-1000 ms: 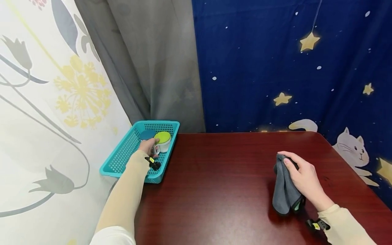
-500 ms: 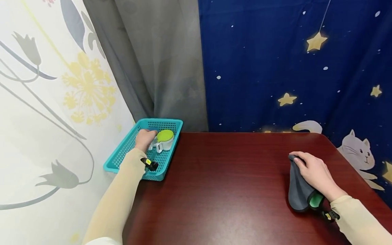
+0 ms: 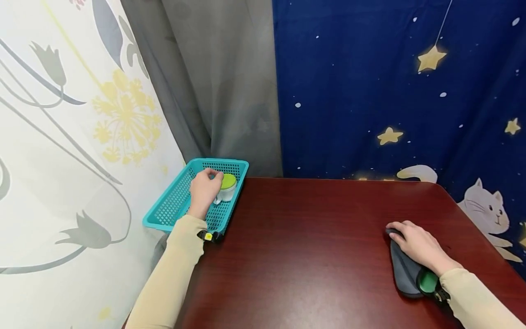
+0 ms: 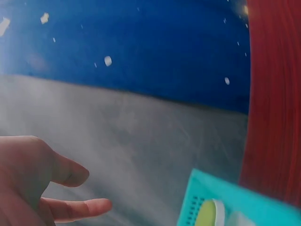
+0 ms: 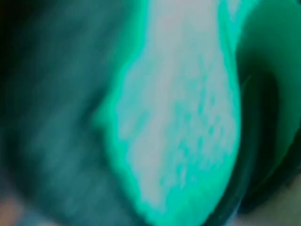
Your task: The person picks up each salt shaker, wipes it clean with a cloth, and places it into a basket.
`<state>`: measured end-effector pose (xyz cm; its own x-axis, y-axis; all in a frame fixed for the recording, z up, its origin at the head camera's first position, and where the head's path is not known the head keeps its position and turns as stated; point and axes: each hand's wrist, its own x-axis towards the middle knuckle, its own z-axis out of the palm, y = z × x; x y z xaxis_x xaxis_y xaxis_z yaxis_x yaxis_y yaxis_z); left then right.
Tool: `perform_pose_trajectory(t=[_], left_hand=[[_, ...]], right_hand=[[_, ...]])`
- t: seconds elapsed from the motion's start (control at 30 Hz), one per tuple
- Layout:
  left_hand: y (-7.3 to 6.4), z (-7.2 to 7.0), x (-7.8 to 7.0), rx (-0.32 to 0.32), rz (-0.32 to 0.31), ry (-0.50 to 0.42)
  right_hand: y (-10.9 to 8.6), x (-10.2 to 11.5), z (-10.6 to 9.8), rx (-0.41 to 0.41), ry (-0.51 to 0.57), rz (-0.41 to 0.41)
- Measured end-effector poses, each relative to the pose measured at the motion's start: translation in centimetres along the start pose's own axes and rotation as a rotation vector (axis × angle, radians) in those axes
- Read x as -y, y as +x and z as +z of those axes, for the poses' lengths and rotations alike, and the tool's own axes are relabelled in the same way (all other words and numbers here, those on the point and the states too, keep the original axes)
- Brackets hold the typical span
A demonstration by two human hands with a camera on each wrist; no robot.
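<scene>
Above the turquoise basket [image 3: 172, 201] hovers my left hand [image 3: 204, 187], its thumb and a finger apart with nothing between them in the left wrist view. Just beyond its fingertips, inside the basket, stands a white container with a green lid [image 3: 228, 182]; the hand hides part of it. On the right side of the table my right hand [image 3: 420, 246] grips the top of a folded grey cloth item [image 3: 404, 272] with black edging and a green inner side. That green lining [image 5: 178, 122] fills the right wrist view, blurred and close.
The dark red-brown table [image 3: 312, 246] lies between the two hands. The basket sits at its far left corner, against the white patterned wall covering [image 3: 135, 192] and the grey curtain [image 3: 242, 114]. A blue starry curtain [image 3: 349, 100] hangs behind the table.
My left hand has let go of the green-lidded container and risen above the basket. My right hand has lowered, with the grey cloth item now flatter on the table and its green side showing.
</scene>
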<state>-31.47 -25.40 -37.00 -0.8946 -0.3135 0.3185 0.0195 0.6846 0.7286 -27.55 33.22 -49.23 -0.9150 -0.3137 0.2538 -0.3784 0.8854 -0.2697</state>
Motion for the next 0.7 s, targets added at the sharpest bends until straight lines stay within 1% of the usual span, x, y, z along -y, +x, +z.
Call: perform_pose_trajectory(t=[0.1, 0.17, 0.3, 0.4, 0.57, 0.63, 0.7], left_hand=[[-1.3, 0.2, -1.1, -0.017, 0.049, -0.019], [-2.2, 0.3, -1.8, -0.042, 0.085, -0.029], [-4.0, 0.5, -3.0, -0.068, 0.146, -0.045], [-5.4, 0.8, -3.7, -0.072, 0.185, -0.052], [-7.2, 1.1, -4.8, -0.085, 0.257, -0.044], [-7.8, 1.3, -5.1, -0.087, 0.277, -0.035], [-8.5, 1.6, -5.3, -0.084, 0.284, -0.02]], right_hand=[[-0.3, 0.0, 0.6, 0.042, -0.017, 0.009], [-0.3, 0.0, 1.0, 0.051, -0.026, 0.005], [-0.5, 0.3, 1.3, 0.069, -0.053, 0.007], [-0.6, 0.5, 1.2, 0.088, -0.067, 0.024], [-0.6, 1.1, 0.4, 0.107, -0.068, 0.063], [-0.6, 1.6, 0.1, 0.102, -0.07, 0.078], [-0.5, 2.3, -0.1, 0.074, -0.071, 0.087]])
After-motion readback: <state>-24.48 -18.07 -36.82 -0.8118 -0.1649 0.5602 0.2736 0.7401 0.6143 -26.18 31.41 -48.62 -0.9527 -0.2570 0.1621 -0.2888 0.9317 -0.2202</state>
